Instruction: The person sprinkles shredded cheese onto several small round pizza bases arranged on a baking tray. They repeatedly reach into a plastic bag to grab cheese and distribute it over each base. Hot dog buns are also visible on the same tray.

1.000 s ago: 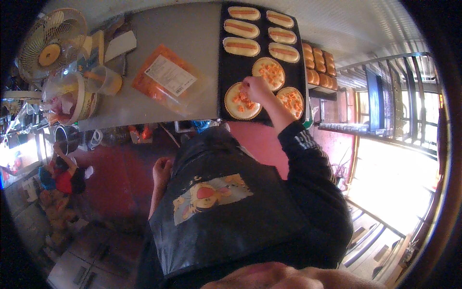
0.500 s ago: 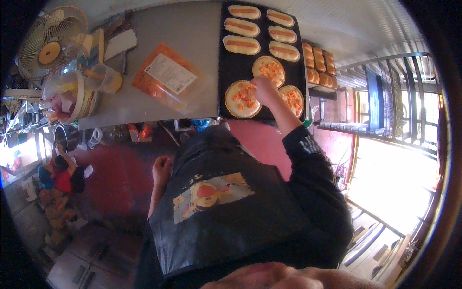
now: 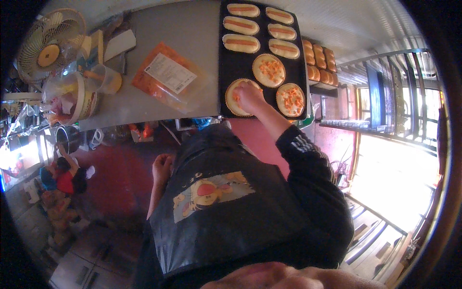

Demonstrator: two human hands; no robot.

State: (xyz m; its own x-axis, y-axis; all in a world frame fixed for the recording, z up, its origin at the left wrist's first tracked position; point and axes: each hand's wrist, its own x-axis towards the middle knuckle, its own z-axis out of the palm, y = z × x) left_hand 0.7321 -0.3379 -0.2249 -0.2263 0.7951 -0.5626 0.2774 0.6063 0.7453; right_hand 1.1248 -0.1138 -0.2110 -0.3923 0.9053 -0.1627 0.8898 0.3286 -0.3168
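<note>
A black baking tray (image 3: 232,64) holds several oval doughs with a sausage on top (image 3: 241,43) and 3 round doughs in paper cups. Orange bits are scattered over the far round dough (image 3: 268,70) and the right round dough (image 3: 290,100). My right hand (image 3: 250,98) is over the near-left round dough (image 3: 233,107), touching or just above its orange topping. Its fingers are drawn together and point downward, so their tips are hidden. Low beside my black apron (image 3: 216,231), my left hand (image 3: 162,167) hangs with fingers loosely curled and nothing visible in them.
On the grey table (image 3: 168,24) lies a clear bag of orange filling with a white label (image 3: 163,77). A white bucket (image 3: 85,98), a plastic jug (image 3: 109,79) and a fan (image 3: 48,55) crowd the left. Baked buns (image 3: 320,60) sit beyond the tray. Another person (image 3: 67,178) is at left.
My right hand has moved left and slightly nearer, from between the round doughs onto the near-left one. The far and right round doughs are now uncovered. My left hand stays low.
</note>
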